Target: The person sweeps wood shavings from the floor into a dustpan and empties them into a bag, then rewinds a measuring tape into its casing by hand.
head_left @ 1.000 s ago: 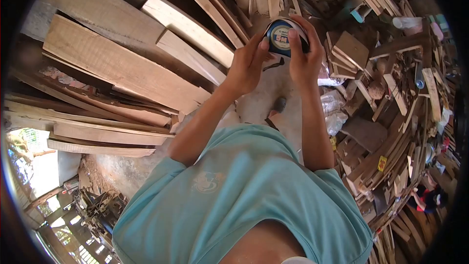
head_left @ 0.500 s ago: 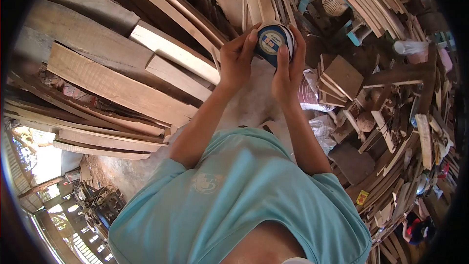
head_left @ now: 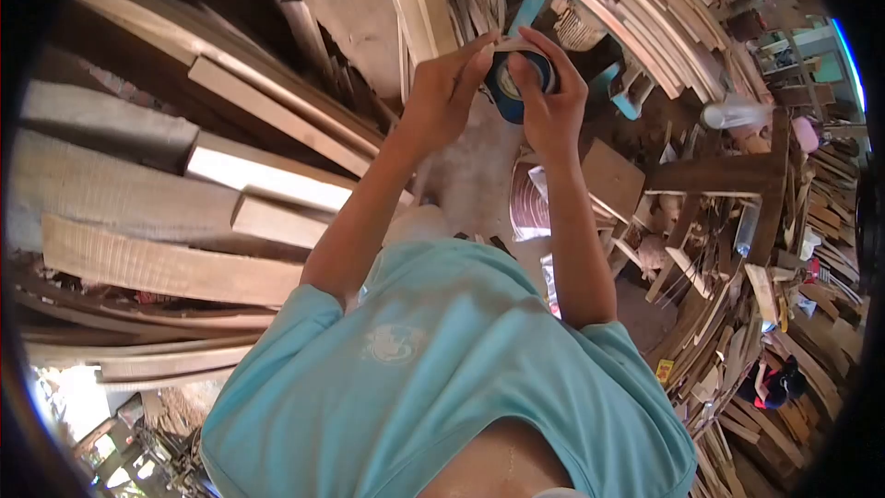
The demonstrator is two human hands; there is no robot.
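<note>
A round blue tape measure [head_left: 506, 103] with a pale label is held up in front of my chest. My right hand [head_left: 557, 101] is closed around its right side, with the thumb lying across the label. My left hand [head_left: 446, 92] is closed at its upper left edge, fingertips pinched against the tape measure. A pale strip shows along the top between the two hands; whether it is drawn-out blade I cannot tell.
Long boards [head_left: 166, 263] lie stacked on the left. More planks [head_left: 636, 14] are piled at upper right, near a wooden frame [head_left: 714, 175]. A round patterned bundle [head_left: 529, 203] sits on the floor below my right hand. A person [head_left: 779, 383] is at far right.
My view has turned to the right, so the boards slide left. The tape measure has tilted, and my right thumb now covers more of its label.
</note>
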